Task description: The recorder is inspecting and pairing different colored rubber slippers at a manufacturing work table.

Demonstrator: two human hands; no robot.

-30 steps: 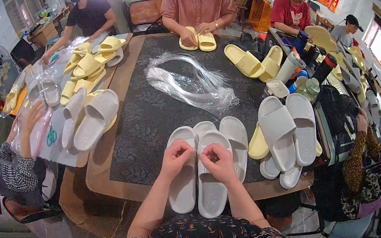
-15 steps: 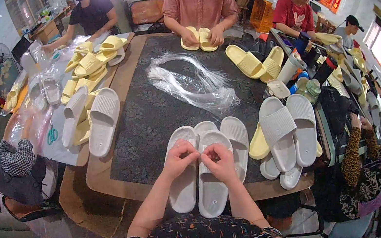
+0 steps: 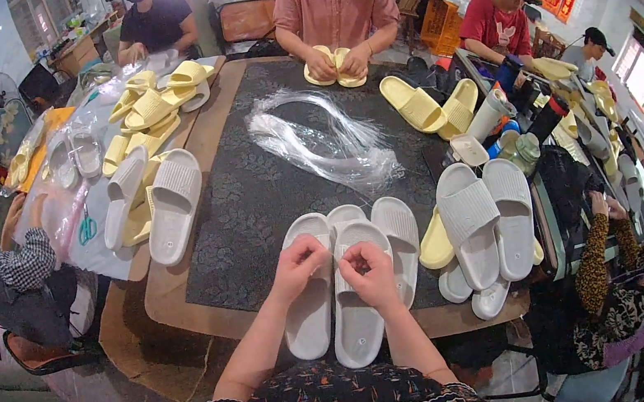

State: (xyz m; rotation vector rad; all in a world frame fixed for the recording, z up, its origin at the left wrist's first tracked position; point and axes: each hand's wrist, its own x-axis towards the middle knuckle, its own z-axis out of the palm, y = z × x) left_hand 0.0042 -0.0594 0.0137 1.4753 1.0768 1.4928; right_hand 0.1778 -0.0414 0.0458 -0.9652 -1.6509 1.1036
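Two grey slippers lie side by side before me, the left slipper point(image 3: 307, 326) and the right slipper point(image 3: 360, 330), toes away. Over the left one's strap, my left hand point(image 3: 303, 269) is closed in a pinch. My right hand point(image 3: 367, 269) pinches too, above the right one's strap, a small gap from the left. What the fingertips hold, if anything, is too fine to make out. Another grey slipper point(image 3: 399, 239) sits beside and partly behind this pair. Further up the dark patterned mat point(image 3: 232, 239) lies a loose bundle of thin clear strands point(image 3: 367, 168).
Grey slippers point(image 3: 469, 212) are stacked over yellow ones at right, near bottles point(image 3: 526, 154). More yellow slippers point(image 3: 150, 108) and a grey slipper point(image 3: 175, 206) lie at left. Across the table a co-worker's hands point(image 3: 337, 66) hold yellow slippers. Other people sit around.
My two hands have moved slightly apart; their fingertips were nearly touching before. The slippers beneath stay put. At the far left, a co-worker's hands have drawn back from the bagged slippers.
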